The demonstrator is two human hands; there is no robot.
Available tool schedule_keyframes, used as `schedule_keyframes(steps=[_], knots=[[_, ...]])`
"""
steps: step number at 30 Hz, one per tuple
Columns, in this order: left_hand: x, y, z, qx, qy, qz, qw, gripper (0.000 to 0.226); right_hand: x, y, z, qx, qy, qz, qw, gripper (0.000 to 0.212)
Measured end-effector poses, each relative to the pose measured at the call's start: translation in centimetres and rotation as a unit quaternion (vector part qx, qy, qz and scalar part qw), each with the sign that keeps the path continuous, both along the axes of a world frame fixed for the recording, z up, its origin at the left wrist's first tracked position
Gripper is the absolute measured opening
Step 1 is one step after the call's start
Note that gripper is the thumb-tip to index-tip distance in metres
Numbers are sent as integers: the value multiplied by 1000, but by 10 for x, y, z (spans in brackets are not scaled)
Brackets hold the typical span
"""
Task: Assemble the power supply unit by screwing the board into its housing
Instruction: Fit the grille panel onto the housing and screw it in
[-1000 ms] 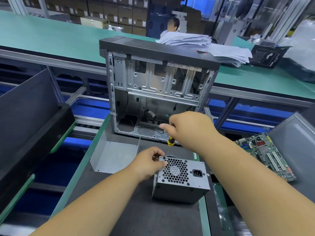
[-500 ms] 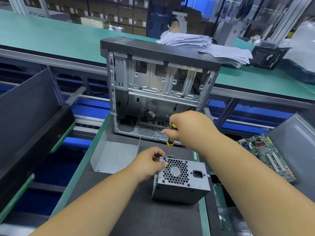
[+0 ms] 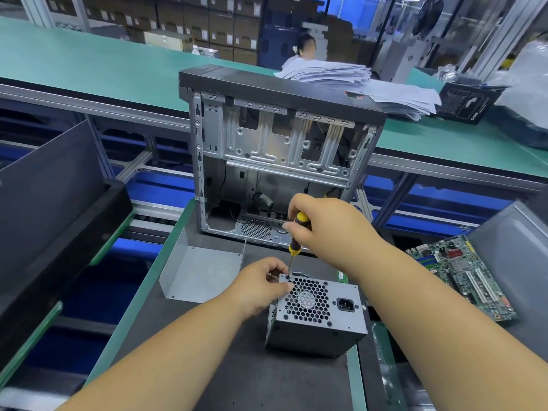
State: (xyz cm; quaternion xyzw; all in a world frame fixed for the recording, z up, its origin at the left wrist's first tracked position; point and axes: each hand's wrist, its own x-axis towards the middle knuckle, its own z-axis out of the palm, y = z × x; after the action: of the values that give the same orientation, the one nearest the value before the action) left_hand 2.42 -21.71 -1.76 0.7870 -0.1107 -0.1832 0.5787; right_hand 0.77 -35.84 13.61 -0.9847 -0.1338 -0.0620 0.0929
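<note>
I turn a screw into the top corner of the power box.

My right hand [image 3: 327, 229] is wrapped around the yellow and black screwdriver [image 3: 297, 237], and its thin metal tip sits at the far left corner of the grey metal power supply box with the round honeycomb fan holes [image 3: 318, 317]. My left hand [image 3: 261, 287] pinches that same corner to keep it from sliding. The box sits on the dark mat [image 3: 237, 378], just in front of the open silver computer case [image 3: 278, 161]. I think I should keep the screwdriver straight over the screw, push down softly, and turn slowly so the tip does not slip out.
</note>
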Motion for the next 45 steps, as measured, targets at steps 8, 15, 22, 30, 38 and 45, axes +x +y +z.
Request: schedule_keyframes(steps=[8,15,22,30,38,45], knots=[[0,-1,0,-5,8,1,1000,17,-3,3,-5,-58,-19,-56,997,31],[0,0,-1,-1,-1,1,1000,18,-2,-1,5,-38,12,-2,999,27],[0,1,-2,-3,2,2,1000,19,-2,-2,-2,-33,20,-23,999,24],[-2,2,1,1,7,-1,1000,20,1,-4,-1,-42,13,0,999,27],[-5,1,5,-1,10,-4,1000,18,-4,-2,-3,19,29,-2,999,23],[-7,1,7,-7,12,-8,1000,18,-4,-1,-7,-36,-4,-12,999,24]])
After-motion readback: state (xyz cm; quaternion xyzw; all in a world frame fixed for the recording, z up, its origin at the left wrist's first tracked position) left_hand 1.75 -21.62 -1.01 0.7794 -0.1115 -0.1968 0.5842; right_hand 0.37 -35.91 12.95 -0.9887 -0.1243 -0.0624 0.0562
